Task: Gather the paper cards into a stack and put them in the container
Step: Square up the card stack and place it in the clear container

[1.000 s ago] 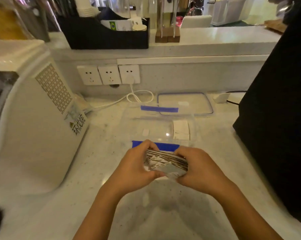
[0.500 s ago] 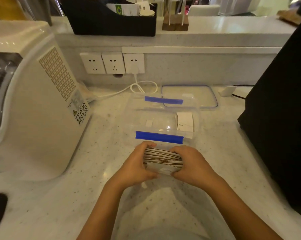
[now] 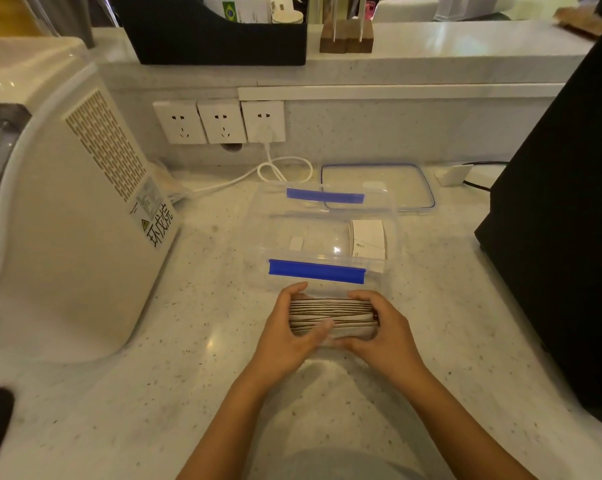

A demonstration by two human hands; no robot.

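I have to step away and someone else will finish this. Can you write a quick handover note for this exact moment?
Left hand: clasps the left end of the stack of paper cards.
Right hand: clasps the right end of the same stack.
The stack is gathered and roughly squared, held above the countertop just in front of the clear plastic container with blue clips.
The container is open; its lid lies behind it. A white label or card shows at the container's right side; whether it is inside is unclear.
Done: cards gathered.
Left: lower the stack into the container.
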